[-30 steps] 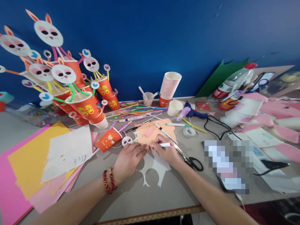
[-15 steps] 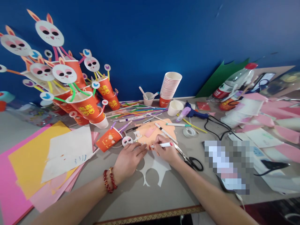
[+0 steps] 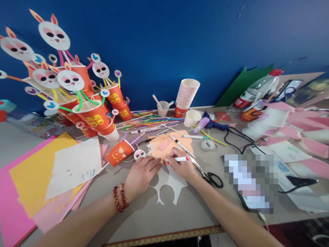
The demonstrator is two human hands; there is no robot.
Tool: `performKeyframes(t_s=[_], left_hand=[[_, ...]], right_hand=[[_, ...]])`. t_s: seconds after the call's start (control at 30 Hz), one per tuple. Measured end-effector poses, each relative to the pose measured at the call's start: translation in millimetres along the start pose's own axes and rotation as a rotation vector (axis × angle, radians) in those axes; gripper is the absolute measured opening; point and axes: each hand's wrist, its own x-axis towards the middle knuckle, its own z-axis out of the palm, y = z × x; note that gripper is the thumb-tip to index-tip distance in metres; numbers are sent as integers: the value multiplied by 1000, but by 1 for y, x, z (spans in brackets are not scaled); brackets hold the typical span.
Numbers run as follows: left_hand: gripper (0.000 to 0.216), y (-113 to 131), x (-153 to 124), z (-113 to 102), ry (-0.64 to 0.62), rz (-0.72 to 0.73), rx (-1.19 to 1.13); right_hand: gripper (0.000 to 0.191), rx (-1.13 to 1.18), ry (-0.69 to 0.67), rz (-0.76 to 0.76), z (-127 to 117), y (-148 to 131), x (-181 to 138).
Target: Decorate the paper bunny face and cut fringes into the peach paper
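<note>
Grips a white marker (image 3: 177, 159) in the right hand (image 3: 183, 167), fingers curled and pinched about the barrel, red end to the right, tip to the left. Lays the left hand (image 3: 141, 173) palm down, fingers extended and pressed together, fingertips just beside the marker tip. Works at the near edge of an orange paper sheet (image 3: 171, 141), with a white paper cutout (image 3: 168, 188) lying on the grey table (image 3: 144, 216) partly beneath both hands. Cannot tell what sits directly under the marker tip: too small.

Wears a red bead bracelet (image 3: 119, 198) on the left wrist.

Records scissors (image 3: 208, 175) just right of the right hand, blades running under it. Records a tape roll (image 3: 207, 144) farther back on the right, and a small rabbit-face cutout (image 3: 139, 154) beside a tipped orange cup (image 3: 118, 153) left of the sheet. Records loose straws (image 3: 151, 120), a stack of paper cups (image 3: 187, 94) and a glue gun (image 3: 214, 124) towards the blue wall.
</note>
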Motion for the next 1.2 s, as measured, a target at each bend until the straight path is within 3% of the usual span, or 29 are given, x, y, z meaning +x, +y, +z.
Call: performKeyframes(t_s=[1.2], left_hand=[[38, -1, 0, 0, -7, 9, 4]], right_hand=[[21, -8, -6, -9, -1, -1, 0]])
